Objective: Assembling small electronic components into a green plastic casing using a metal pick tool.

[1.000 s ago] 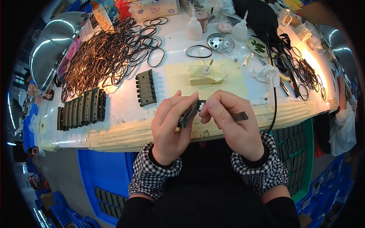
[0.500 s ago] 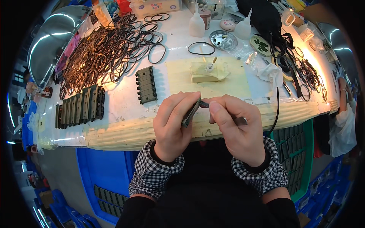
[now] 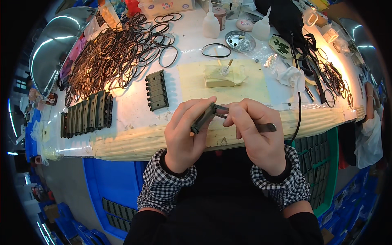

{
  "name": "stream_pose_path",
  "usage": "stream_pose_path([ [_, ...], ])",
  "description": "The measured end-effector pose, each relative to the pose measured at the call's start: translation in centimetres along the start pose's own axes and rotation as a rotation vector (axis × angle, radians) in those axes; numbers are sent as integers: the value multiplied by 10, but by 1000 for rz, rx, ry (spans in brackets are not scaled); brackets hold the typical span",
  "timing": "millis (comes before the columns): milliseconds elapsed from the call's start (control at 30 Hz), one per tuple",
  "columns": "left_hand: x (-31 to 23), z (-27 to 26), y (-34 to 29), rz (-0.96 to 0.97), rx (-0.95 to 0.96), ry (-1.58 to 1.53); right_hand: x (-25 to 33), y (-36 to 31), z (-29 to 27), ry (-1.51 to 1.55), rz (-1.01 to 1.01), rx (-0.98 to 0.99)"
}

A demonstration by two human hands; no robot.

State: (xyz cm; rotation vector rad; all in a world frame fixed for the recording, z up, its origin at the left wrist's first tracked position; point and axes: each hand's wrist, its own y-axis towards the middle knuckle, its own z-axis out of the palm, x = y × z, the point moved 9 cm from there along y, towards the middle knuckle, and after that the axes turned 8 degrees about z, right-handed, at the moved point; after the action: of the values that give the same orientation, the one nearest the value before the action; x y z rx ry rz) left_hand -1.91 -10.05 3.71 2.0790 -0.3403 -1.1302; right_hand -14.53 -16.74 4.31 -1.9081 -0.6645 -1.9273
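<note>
My left hand (image 3: 181, 132) is closed on a small dark green ribbed plastic piece (image 3: 203, 118), holding it tilted above the table's near edge. From the right, my right hand (image 3: 261, 132) pinches dark metal tweezers (image 3: 267, 127). Their flat end sticks out past the palm. Two thin dark prongs (image 3: 221, 108) run from my right fingertips to the top end of the green piece, touching or nearly touching it. My fingers hide the middle of the tweezers. Beyond my left hand lies a similar ribbed green strip (image 3: 157, 90).
Several green pieces (image 3: 87, 114) stand in a row at left, near a heap of dark rubber bands (image 3: 110, 57). A small pot with a stick (image 3: 225, 70) sits on a taped block (image 3: 216, 83). Two white squeeze bottles (image 3: 211, 26) stand behind. Below are blue (image 3: 112, 179) and green trays (image 3: 332, 163).
The green piece has turned so more of its ribbed face shows. The tweezers' prongs now look spread, and my right hand has turned slightly, showing more of the flat end.
</note>
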Motion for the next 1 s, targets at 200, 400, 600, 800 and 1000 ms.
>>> stream_pose_path([
  [200, 25, 18, -13, -411, -160, -960, 23, 2, 1, -183, -92, -79],
  [400, 24, 20, -18, -447, -222, -1094, 35, -2, 14, -361, -310, -96],
  [600, 22, 19, -18, -410, -159, -1023, 36, -5, 17, -374, -351, -90],
  [800, 27, 18, -38, -577, -264, -1206, 42, -7, 14, -350, -338, -84],
  [1000, 1, -17, -6, -171, -116, -208, 12, -6, 9, -29, 81, 79],
])
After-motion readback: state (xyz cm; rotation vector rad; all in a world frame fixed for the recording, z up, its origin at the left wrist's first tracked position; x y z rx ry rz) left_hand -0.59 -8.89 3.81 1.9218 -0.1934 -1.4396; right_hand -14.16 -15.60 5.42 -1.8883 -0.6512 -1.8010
